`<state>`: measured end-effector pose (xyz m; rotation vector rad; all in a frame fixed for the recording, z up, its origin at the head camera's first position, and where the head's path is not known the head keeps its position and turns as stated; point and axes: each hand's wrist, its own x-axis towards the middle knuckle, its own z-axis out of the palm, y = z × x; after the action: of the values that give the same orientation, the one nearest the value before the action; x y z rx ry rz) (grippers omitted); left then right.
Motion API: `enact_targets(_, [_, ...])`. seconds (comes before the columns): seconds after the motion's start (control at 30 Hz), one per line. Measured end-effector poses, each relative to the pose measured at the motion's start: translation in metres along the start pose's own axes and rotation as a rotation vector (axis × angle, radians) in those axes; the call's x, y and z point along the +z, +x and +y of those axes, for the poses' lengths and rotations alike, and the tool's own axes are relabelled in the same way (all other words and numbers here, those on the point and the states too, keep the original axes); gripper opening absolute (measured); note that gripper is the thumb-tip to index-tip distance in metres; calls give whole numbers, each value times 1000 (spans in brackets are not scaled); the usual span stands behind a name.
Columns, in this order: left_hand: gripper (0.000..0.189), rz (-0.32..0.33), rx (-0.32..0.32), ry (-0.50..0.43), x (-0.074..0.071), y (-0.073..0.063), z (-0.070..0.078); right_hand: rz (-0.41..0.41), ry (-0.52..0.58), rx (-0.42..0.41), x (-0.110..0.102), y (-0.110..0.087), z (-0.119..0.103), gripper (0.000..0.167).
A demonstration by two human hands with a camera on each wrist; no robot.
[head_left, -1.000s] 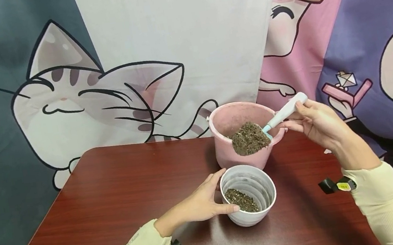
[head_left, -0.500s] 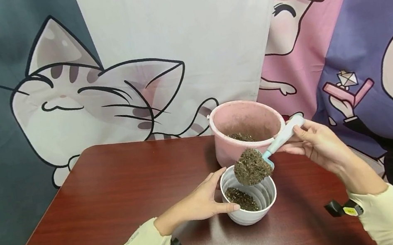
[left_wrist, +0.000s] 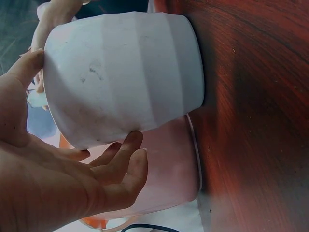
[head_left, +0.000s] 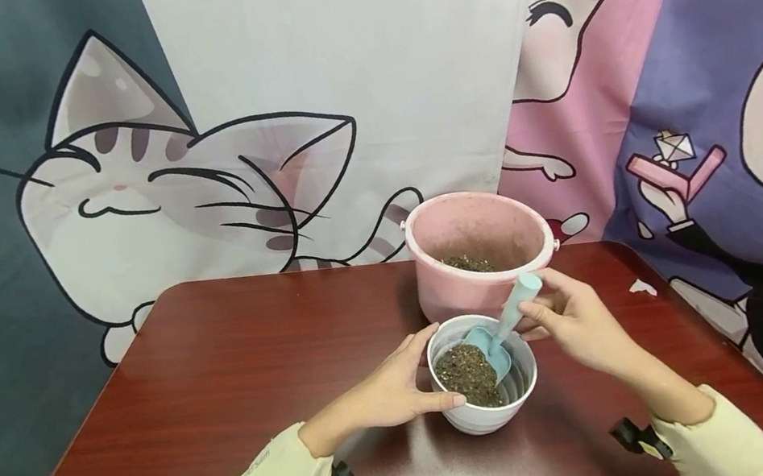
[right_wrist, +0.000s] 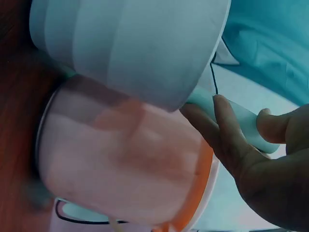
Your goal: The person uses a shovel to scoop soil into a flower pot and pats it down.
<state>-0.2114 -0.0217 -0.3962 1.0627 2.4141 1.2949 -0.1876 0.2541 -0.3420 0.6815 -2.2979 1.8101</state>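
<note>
In the head view a white ribbed flowerpot (head_left: 477,422) stands upright on the table, with dark soil (head_left: 465,373) heaped inside toward its left. My left hand (head_left: 390,390) grips the pot's left side, its thumb over the rim and its fingers against the outer wall. Between thumb and fingers, my right hand (head_left: 580,324) pinches the pale handle of a small blue trowel (head_left: 514,307). The trowel's blade is tilted down inside the pot, against the soil, and looks mostly bare. The left wrist view shows the fingertips (left_wrist: 133,140) touching the pot's wall.
Right behind the pot is a pink bucket (head_left: 443,290) with some soil (head_left: 467,264) at its bottom. Both stand on a reddish-brown wooden table (head_left: 246,371). A cartoon-printed cloth (head_left: 341,56) hangs behind the table. A small white scrap (head_left: 642,287) lies near the right edge.
My right hand has brought the loaded trowel from above the bucket down into the pot and tipped it. The soil has slid off, raising the heap. My left hand has stayed put.
</note>
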Motion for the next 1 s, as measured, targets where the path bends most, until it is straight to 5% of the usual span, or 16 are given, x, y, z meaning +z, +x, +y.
enact_targets(0.27, [99, -10, -13, -3, 0, 0, 1, -13, -226, -63, 7, 0, -7, 31])
enact_targets(0.53, [98, -9, -14, -4, 0, 0, 1, -28, -569, -400, 6, 8, -4, 41])
enact_targets(1.0, [98, -5, -6, 2, 0, -1, 0, -57, -553, -463, -7, 17, 6, 34])
